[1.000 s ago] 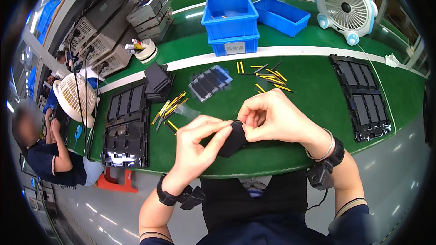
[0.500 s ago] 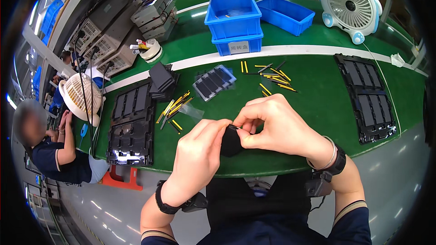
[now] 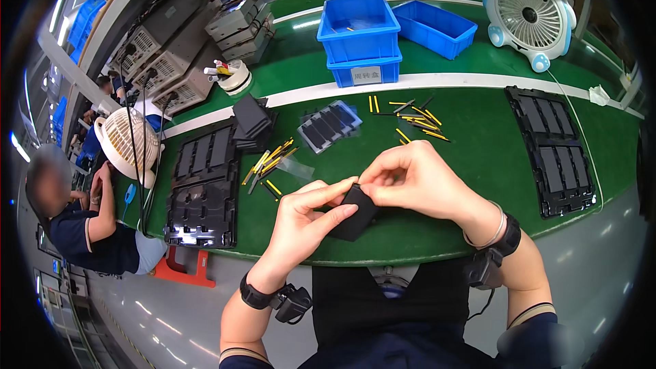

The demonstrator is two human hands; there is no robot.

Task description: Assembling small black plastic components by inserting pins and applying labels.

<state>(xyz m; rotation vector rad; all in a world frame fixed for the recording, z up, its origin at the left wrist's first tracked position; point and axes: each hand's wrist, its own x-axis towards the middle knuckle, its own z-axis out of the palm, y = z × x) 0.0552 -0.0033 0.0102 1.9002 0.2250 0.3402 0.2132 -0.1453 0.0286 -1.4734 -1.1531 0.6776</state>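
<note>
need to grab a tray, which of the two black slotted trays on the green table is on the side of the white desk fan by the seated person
The black slotted plastic tray on the person's left; the white desk fan by the seated person stands beside it. The other tray lies on the right.

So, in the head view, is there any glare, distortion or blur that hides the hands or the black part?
Head view: the hands and the black part are sharp and evenly lit; overhead lights glare on the green table near the blue bins; fisheye bends the table edge, the corners are black; a seated person's face is blurred.
</note>
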